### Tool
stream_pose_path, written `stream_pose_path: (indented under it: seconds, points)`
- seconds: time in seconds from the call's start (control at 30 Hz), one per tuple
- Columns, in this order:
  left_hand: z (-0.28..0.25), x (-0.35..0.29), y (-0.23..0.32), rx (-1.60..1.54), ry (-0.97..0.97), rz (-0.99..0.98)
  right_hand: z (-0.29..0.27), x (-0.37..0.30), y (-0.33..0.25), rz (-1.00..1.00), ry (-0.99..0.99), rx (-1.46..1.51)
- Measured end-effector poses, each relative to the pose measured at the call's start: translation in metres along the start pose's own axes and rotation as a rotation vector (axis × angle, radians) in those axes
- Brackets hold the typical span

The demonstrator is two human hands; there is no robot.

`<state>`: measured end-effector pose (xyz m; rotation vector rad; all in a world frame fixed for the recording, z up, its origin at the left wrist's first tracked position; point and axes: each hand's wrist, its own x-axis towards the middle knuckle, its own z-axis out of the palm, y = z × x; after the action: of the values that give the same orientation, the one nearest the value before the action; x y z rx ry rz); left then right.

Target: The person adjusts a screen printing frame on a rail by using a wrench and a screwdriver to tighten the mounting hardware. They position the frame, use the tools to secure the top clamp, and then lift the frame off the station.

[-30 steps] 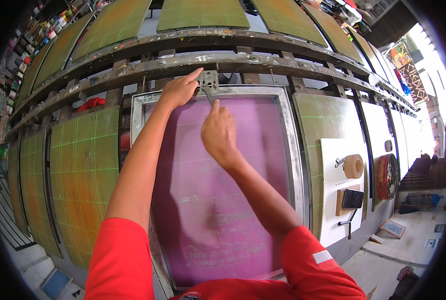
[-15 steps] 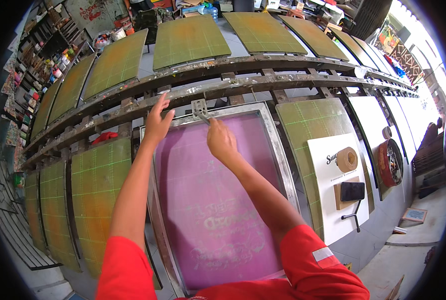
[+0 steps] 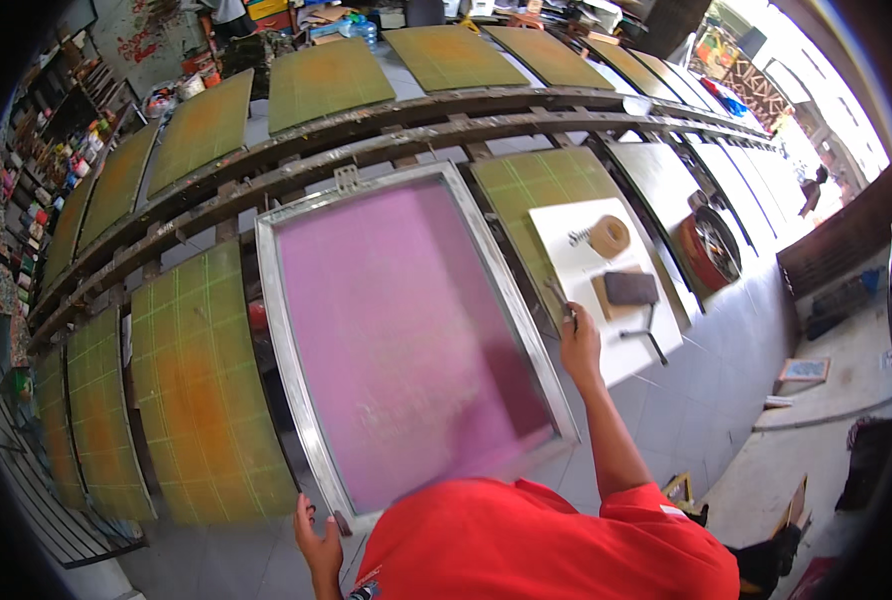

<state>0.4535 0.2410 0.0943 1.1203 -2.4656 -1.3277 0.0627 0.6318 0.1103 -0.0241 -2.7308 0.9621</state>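
Observation:
A large screen-printing frame (image 3: 290, 385) with purple mesh (image 3: 386, 300) lies in front of me, faint pale lettering on its lower mesh. A metal bracket (image 3: 347, 178) sits on its far edge. My right hand (image 3: 580, 345) is closed round a grey metal wrench (image 3: 555, 290), to the right of the frame by a white board (image 3: 621, 352). My left hand (image 3: 318, 540) is beside the frame's near left corner, fingers apart and holding nothing; whether it touches the frame I cannot tell.
On the white board are a tape roll (image 3: 609, 236), a dark rectangular object (image 3: 631, 288) on a wooden block and a black angled tool (image 3: 650, 335). A red round tin (image 3: 696, 262) stands beyond. Green gridded boards (image 3: 196, 380) line both sides of a metal rail (image 3: 236, 205).
Both hands have left the far edge of the frame. My right hand moved right and nearer with the wrench; my left came down to the near left corner. The view has shifted.

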Motion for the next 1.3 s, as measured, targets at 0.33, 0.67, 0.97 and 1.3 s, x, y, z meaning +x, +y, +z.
stream_pose_path:
  seconds: [0.33, 0.67, 0.97, 1.3]
  points:
    - [0.039, 0.01, -0.016, -0.089, -0.057, 0.105, -0.05, -0.038, 0.113, 0.126, 0.014, -0.247]
    - [0.049, 0.018, -0.03, -0.518, -0.045, -0.189, -0.049, -0.137, 0.032, 0.236, -0.295, 0.167]
    - [0.048, 0.019, -0.022, -0.514, -0.077, -0.193, -0.028, -0.124, 0.029, 0.24, -0.405, 0.077]
    - [0.041, 0.019, 0.001, -0.314, 0.019, -0.114, -0.019, -0.124, 0.037, 0.174, -0.319, -0.014]
